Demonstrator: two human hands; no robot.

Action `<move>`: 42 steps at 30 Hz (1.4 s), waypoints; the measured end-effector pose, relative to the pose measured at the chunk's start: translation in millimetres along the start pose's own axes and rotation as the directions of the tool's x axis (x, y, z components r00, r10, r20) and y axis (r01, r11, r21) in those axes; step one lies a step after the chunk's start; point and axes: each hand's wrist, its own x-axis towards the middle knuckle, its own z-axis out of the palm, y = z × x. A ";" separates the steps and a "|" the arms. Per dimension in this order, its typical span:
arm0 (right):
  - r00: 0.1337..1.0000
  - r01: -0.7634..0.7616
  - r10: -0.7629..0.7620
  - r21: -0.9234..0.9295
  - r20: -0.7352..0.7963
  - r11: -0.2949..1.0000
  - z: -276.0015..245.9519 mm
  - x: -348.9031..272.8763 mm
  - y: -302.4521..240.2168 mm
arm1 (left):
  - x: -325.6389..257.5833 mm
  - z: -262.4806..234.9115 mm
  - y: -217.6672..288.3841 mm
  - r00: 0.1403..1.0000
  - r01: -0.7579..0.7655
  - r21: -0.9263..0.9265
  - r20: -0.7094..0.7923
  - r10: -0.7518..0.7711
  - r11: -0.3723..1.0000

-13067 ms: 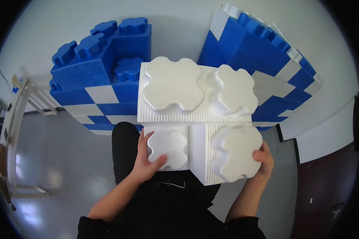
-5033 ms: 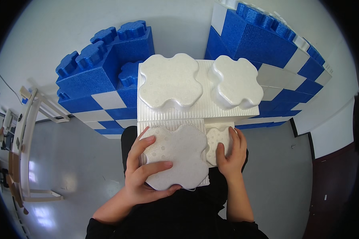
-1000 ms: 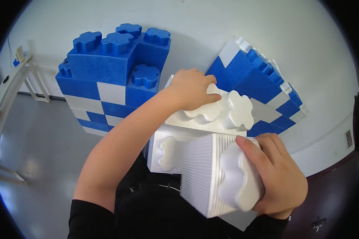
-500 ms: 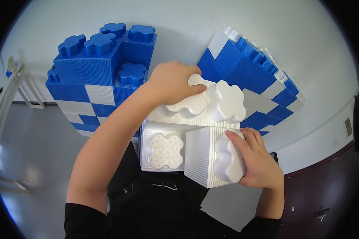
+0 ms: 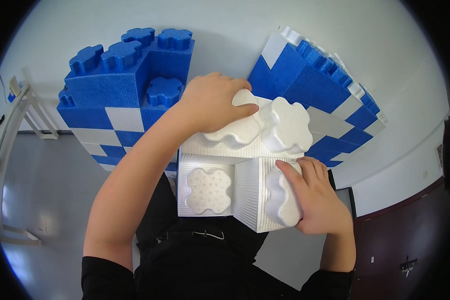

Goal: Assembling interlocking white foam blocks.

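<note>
Big white foam building blocks with ribbed sides and clover-shaped studs are stacked in front of my body. My left hand curls over a stud at the back left of the raised rear block, thumb lying across its top. A second stud stands beside it. At the front right, my right hand grips the stud of a smaller block, which leans slightly. To its left, another stud shows on a lower level. The smaller block's underside is hidden.
Behind on the left rises a blue and white block wall with blue studs on top. Another checkered block wall stands at the back right. A white frame is at the far left, and a dark red door at the lower right.
The smaller block has shifted slightly left and up with my right hand on it. My left hand keeps its hold on the rear stud, and the view has moved a little.
</note>
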 end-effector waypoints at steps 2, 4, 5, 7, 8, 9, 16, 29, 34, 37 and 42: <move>1.000 -0.002 0.002 0.009 0.009 1.000 1.0 0.9 1.1 | -1.4 0.3 -0.4 1.000 0.004 -0.018 -0.010 -0.004 1.000; 1.000 -0.007 0.007 0.015 0.017 1.000 6.0 0.3 5.3 | -1.8 1.1 -1.0 1.000 0.004 -0.037 -0.022 -0.005 0.999; 0.999 -0.024 0.023 0.047 0.025 0.999 13.9 -0.7 11.6 | -1.4 1.6 -1.3 0.999 -0.003 -0.040 -0.032 0.002 0.999; 0.999 -0.037 0.035 0.081 0.033 0.996 19.9 -1.9 13.3 | -1.2 2.5 -0.8 0.999 -0.007 -0.042 -0.042 0.005 0.999; 0.999 -0.038 0.037 0.049 0.033 0.998 21.7 -1.6 9.5 | -2.0 2.5 0.7 0.999 -0.009 -0.035 -0.041 0.007 0.999; 0.999 -0.041 0.040 0.018 0.033 0.999 23.3 0.0 6.7 | -2.0 2.6 1.2 0.999 -0.011 -0.028 -0.040 0.010 1.000; 0.996 0.020 -0.016 0.051 -0.083 0.998 30.3 2.4 18.6 | 2.1 -2.0 0.7 0.999 -0.004 0.014 -0.042 0.005 1.000; 1.000 -0.008 0.008 0.050 0.008 0.999 7.6 1.8 7.2 | -2.2 -0.1 2.1 0.999 -0.002 0.017 -0.039 0.003 1.000; 0.997 -0.017 0.017 0.012 0.069 1.000 -0.7 2.9 5.0 | -1.4 1.4 -0.1 0.999 -0.009 -0.029 -0.045 0.008 1.000; 0.999 -0.017 0.017 -0.012 0.027 1.000 -3.2 1.5 2.5 | -1.2 5.5 -3.2 0.997 -0.009 -0.029 -0.073 0.007 1.000; 0.999 -0.011 0.012 -0.021 0.033 1.000 -11.9 7.3 1.3 | -0.4 9.9 -5.5 0.992 -0.047 -0.024 -0.118 0.044 0.999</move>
